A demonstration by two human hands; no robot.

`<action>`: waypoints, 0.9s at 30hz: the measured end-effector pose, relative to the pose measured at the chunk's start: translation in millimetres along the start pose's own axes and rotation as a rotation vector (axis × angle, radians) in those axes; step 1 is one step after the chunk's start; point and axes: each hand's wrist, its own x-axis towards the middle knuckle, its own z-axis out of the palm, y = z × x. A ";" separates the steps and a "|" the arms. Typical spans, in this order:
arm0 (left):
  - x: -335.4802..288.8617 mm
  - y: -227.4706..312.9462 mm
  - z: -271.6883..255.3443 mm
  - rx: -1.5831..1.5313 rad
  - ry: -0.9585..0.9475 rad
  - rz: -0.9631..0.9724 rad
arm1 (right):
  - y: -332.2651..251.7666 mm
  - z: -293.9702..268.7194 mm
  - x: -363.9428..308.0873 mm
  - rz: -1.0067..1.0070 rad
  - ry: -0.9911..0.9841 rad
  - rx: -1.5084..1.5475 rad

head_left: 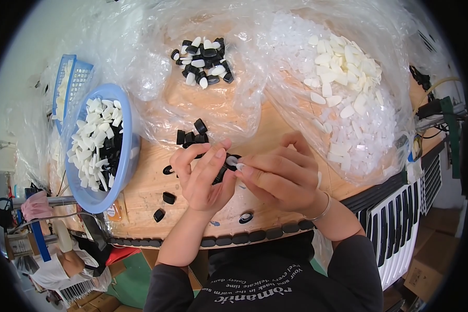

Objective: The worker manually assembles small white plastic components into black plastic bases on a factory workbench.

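Near the middle of the table, my left hand curls around a small black oval cap, its fingers partly hiding it. Against the cap's opening my right hand pinches a small whitish piece between thumb and forefinger. The two hands almost touch. Just beyond my left hand lies a cluster of black caps. Loose black caps are scattered nearer me on the left, and a black ring with a pale centre rests close to the front edge.
At left stands a blue basin of white and black pieces, with a blue basket behind it. Black-and-white caps lie on clear plastic sheeting. White ovals and translucent pieces heap at right. Black ovals line the front edge.
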 end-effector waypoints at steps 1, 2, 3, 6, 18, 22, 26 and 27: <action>-0.1 -0.1 0.1 0.001 -0.001 -0.001 | -0.2 0.3 -0.7 -0.021 -0.011 -0.022; -0.2 0.1 0.4 0.007 0.005 0.000 | -0.2 0.7 -1.4 -0.043 -0.022 -0.044; -0.2 0.1 1.0 0.011 0.011 0.001 | 0.3 0.9 -2.0 -0.042 -0.022 -0.045; 0.3 1.7 0.0 -0.025 0.005 -0.036 | 0.2 0.2 -2.8 -0.074 -0.011 -0.102; 11.8 3.7 -0.3 -0.151 0.009 0.034 | -0.7 1.0 -0.6 -0.022 0.013 -0.087; 11.5 3.9 -2.2 -0.134 0.005 0.034 | -0.3 3.1 0.2 0.003 0.038 -0.026; 12.4 3.9 -3.7 -0.119 -0.009 0.051 | -2.0 1.7 1.3 0.001 0.037 -0.036; 12.2 3.9 -3.8 -0.116 -0.019 0.049 | -2.5 1.1 1.0 0.003 0.037 -0.035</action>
